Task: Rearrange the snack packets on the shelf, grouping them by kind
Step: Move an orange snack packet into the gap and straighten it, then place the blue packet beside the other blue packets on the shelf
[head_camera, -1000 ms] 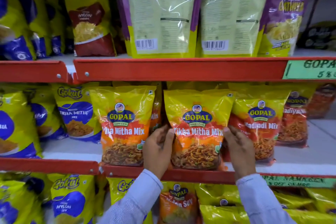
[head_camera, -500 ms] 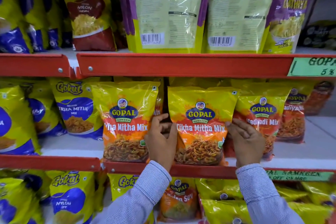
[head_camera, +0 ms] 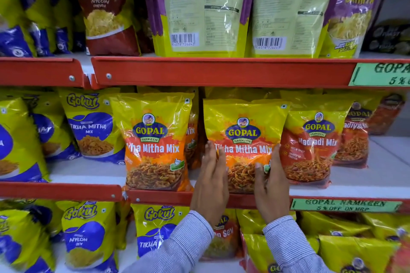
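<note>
Red-edged store shelf [head_camera: 221, 72], middle tier: a Gopal Tikha Mitha Mix packet [head_camera: 244, 137] is standing upright at the front edge, between a matching packet [head_camera: 155, 139] and a Nadiyadi Mix packet [head_camera: 310, 146]. The left hand [head_camera: 210, 180] and right hand [head_camera: 269, 184] are bracketing its sides, fingers extended flat, not closed around it.

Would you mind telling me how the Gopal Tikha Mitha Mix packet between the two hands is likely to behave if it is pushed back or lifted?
The packet looks puffy and creased, so it would probably flex rather than stay stiff. Its glossy film may slip against the left hand and right hand. Standing upright at the shelf edge, it could tip if pushed high.
</note>
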Demonstrator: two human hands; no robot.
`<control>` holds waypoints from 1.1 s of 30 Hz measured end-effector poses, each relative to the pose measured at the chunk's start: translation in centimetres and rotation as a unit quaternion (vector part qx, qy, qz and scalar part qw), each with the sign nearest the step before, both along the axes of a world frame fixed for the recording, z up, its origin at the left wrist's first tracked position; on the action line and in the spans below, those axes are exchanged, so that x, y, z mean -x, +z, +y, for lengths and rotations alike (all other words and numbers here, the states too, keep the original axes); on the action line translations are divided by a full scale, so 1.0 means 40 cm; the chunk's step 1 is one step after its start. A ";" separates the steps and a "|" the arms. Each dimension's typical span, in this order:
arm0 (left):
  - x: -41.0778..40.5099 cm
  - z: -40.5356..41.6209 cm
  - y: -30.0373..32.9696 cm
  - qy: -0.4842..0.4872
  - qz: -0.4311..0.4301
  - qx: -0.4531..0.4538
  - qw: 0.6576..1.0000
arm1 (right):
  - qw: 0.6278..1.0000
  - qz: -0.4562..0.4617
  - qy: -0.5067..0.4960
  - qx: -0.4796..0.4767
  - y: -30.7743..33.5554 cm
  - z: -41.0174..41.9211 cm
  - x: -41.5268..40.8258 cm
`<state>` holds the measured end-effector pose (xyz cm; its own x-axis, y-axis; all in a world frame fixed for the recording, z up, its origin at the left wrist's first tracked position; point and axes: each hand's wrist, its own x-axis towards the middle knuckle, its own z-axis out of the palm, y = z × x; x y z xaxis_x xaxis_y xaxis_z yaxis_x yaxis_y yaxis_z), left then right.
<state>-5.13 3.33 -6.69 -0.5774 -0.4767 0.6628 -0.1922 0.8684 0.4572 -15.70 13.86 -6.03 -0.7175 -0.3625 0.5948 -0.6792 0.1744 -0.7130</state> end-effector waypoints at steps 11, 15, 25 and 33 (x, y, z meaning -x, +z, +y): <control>-0.240 -0.045 -0.119 0.006 -0.129 0.215 0.968 | 0.947 0.307 0.014 -0.094 -0.107 0.006 -0.091; -0.390 -0.114 -0.249 -0.005 -0.129 0.216 0.968 | 0.905 0.386 0.153 -0.097 -0.259 -0.010 -0.124; -0.508 -0.300 -0.523 0.104 -0.176 -0.368 0.907 | 0.898 -0.146 0.228 -0.347 -0.597 -0.187 -0.232; -0.493 -0.363 -0.605 0.000 -0.156 -0.521 0.839 | 0.852 -0.322 0.262 -0.318 -0.598 -0.273 -0.260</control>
<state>14.57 -11.21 -30.88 -0.6457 -0.7034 -0.2971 -0.4433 0.0284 0.8959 -5.31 2.92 -29.95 -0.4621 -0.8352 -0.2982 -0.2854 0.4584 -0.8417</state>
